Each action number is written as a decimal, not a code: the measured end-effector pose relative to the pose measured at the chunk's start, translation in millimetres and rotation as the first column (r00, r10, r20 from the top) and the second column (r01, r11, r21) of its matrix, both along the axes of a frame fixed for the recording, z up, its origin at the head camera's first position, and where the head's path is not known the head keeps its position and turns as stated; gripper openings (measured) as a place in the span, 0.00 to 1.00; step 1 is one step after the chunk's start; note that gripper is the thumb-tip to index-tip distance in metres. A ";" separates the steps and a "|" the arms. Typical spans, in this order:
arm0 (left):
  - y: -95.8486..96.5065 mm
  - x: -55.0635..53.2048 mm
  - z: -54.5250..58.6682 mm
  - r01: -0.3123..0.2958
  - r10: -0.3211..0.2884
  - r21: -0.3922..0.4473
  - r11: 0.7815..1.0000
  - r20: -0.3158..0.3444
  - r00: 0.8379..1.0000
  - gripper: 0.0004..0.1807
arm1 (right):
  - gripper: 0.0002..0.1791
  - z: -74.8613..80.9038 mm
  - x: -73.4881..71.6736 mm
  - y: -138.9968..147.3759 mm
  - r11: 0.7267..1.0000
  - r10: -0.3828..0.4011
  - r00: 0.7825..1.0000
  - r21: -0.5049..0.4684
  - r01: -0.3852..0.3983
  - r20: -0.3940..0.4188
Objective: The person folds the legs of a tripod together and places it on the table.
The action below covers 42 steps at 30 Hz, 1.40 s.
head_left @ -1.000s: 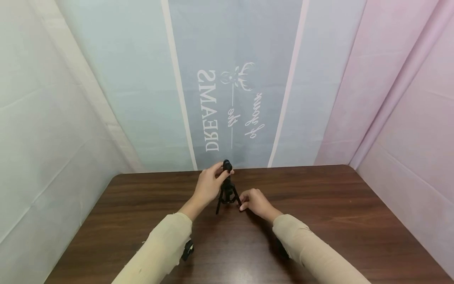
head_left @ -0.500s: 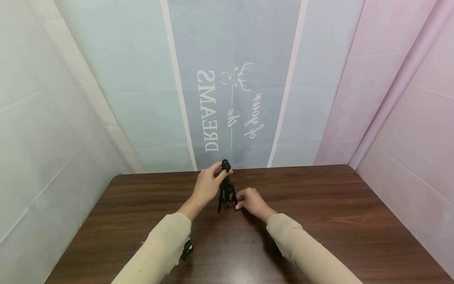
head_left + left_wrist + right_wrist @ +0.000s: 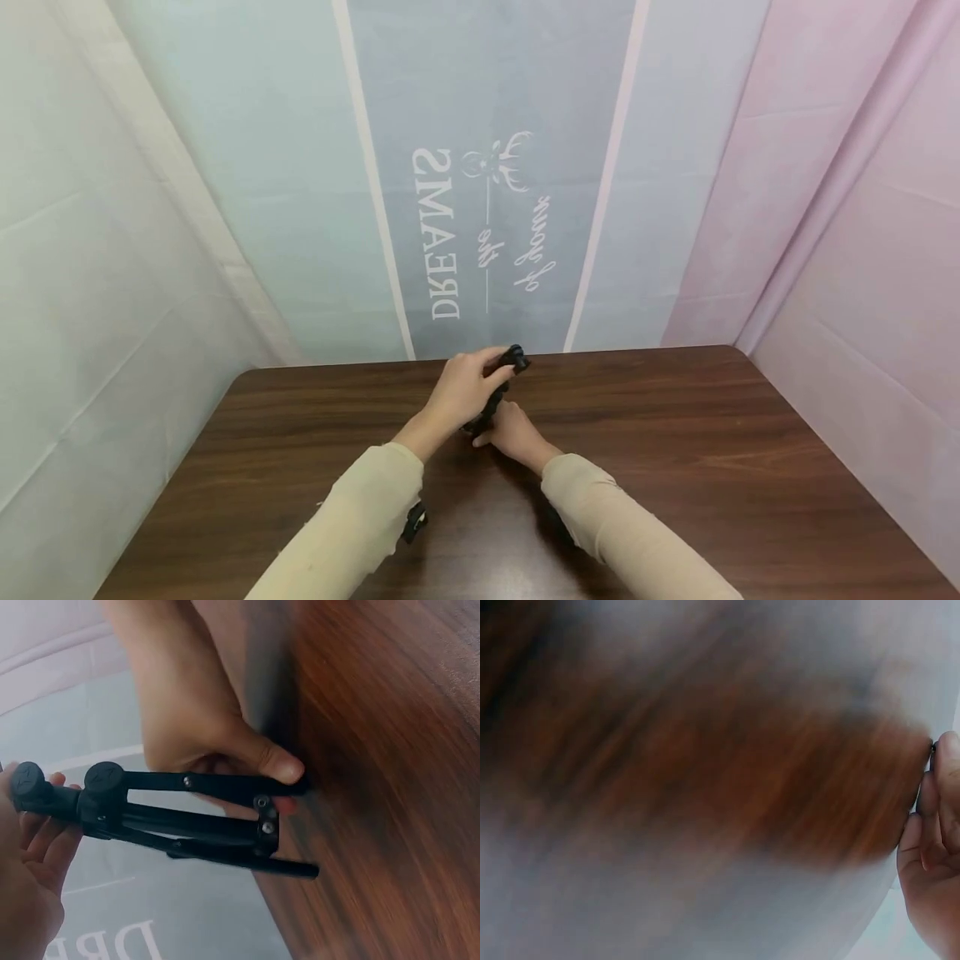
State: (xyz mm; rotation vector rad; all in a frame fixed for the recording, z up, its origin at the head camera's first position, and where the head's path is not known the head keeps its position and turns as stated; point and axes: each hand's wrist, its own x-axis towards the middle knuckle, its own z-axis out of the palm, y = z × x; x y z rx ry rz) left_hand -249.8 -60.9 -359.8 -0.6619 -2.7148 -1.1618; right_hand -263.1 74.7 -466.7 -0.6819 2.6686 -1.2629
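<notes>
A small black tripod (image 3: 492, 404) is held between both hands over the far part of the table, its top leaning to the right. My left hand (image 3: 463, 387) grips its upper end between thumb and fingers. Lower down, my right hand (image 3: 513, 433) pinches one leg. The left wrist view shows the tripod (image 3: 187, 820) lengthwise, its legs drawn fairly close to the centre column, with the right thumb (image 3: 285, 766) pressed on a leg near its foot. At the right edge of the right wrist view, part of my right hand (image 3: 937, 855) appears; the tripod is not discernible there.
The brown wooden table (image 3: 675, 467) has a far edge just beyond the hands. A pale fabric backdrop (image 3: 675, 167) with mirrored lettering rises behind it, and fabric walls stand at both sides. A black device (image 3: 414, 522) is on the left wrist.
The tripod stood upright with its legs spread; the legs drew closer together, and now its top tilts to the right. My right hand has moved left, and my left hand a little right.
</notes>
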 end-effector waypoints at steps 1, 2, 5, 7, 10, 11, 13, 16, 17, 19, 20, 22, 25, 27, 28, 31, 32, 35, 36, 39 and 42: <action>-1.5 0.5 0.8 -0.010 0.010 0.013 1.000 0.009 1.000 0.22 | 0.22 0.0 0.7 -0.3 1.000 0.006 1.000 0.003 -0.006 -0.011; -3.5 0.8 1.6 -0.021 0.020 0.034 0.999 0.019 1.000 0.22 | 0.20 -0.1 1.4 -0.1 1.000 0.010 1.000 0.003 -0.010 -0.021; -11.0 1.1 3.9 -0.057 0.054 0.111 0.992 0.028 0.998 0.22 | 0.13 0.8 3.7 1.1 1.000 0.005 0.999 -0.005 -0.005 -0.040; -16.3 1.5 6.4 -0.077 0.075 0.171 0.982 0.018 0.997 0.20 | 0.11 1.6 6.0 1.8 1.000 0.002 0.999 -0.019 -0.003 -0.042; -23.9 2.0 11.2 -0.113 0.115 0.266 0.957 0.007 0.993 0.17 | 0.14 5.3 12.6 0.6 0.997 -0.037 0.999 -0.067 0.036 -0.005; -26.4 2.1 12.8 -0.129 0.132 0.298 0.946 0.011 0.991 0.16 | 0.18 6.7 15.5 -0.1 0.995 -0.053 0.999 -0.086 0.054 0.009; -30.8 2.5 15.5 -0.162 0.161 0.357 0.920 0.032 0.986 0.15 | 0.27 9.4 22.2 -1.8 0.989 -0.088 0.996 -0.119 0.090 0.027; -36.9 5.3 19.5 -0.227 0.208 0.437 0.870 0.090 0.974 0.16 | 0.42 13.0 31.6 -4.3 0.977 -0.156 0.987 -0.142 0.159 0.030; -39.0 6.5 20.3 -0.244 0.216 0.462 0.853 0.113 0.970 0.16 | 0.45 14.2 34.5 -5.0 0.974 -0.177 0.984 -0.142 0.179 0.022; -43.0 8.9 21.1 -0.261 0.215 0.522 0.812 0.147 0.965 0.17 | 0.48 15.9 39.4 -5.2 0.966 -0.219 0.976 -0.139 0.217 0.000; -45.0 10.3 21.5 -0.262 0.208 0.560 0.786 0.160 0.965 0.17 | 0.48 17.3 41.5 -4.9 0.961 -0.242 0.970 -0.140 0.238 -0.012; -49.6 12.8 21.3 -0.251 0.185 0.629 0.736 0.170 0.968 0.17 | 0.46 20.0 45.5 -2.6 0.952 -0.283 0.958 -0.137 0.274 -0.046; -58.2 16.9 19.4 -0.226 0.151 0.704 0.674 0.169 0.974 0.17 | 0.42 25.6 48.8 4.0 0.943 -0.316 0.943 -0.138 0.301 -0.102; -65.3 20.2 17.7 -0.228 0.151 0.704 0.672 0.171 0.974 0.18 | 0.40 30.6 49.7 8.8 0.942 -0.325 0.937 -0.129 0.309 -0.132; -69.1 21.8 16.6 -0.225 0.150 0.695 0.683 0.168 0.974 0.18 | 0.39 32.9 49.6 11.4 0.944 -0.323 0.935 -0.120 0.307 -0.148; -80.0 26.5 13.6 -0.222 0.158 0.641 0.735 0.156 0.975 0.18 | 0.38 39.4 49.0 19.5 0.951 -0.308 0.933 -0.092 0.295 -0.186; -83.0 27.9 13.2 -0.222 0.162 0.618 0.754 0.153 0.975 0.19 | 0.38 41.0 48.6 22.5 0.952 -0.305 0.932 -0.081 0.295 -0.196; -90.3 31.6 12.3 -0.231 0.169 0.580 0.781 0.161 0.972 0.21 | 0.37 45.5 47.1 33.0 0.955 -0.296 0.928 -0.059 0.291 -0.224; -92.5 32.6 11.7 -0.239 0.175 0.563 0.791 0.167 0.970 0.21 | 0.37 46.7 46.1 36.6 0.956 -0.291 0.926 -0.051 0.288 -0.239; -98.4 34.1 7.7 -0.275 0.206 0.505 0.818 0.189 0.960 0.23 | 0.37 53.6 45.5 47.4 0.963 -0.262 0.919 -0.024 0.267 -0.295; -103.6 33.5 -0.4 -0.301 0.241 0.427 0.853 0.189 0.952 0.23 | 0.37 61.4 46.7 56.2 0.969 -0.229 0.902 0.000 0.246 -0.365</action>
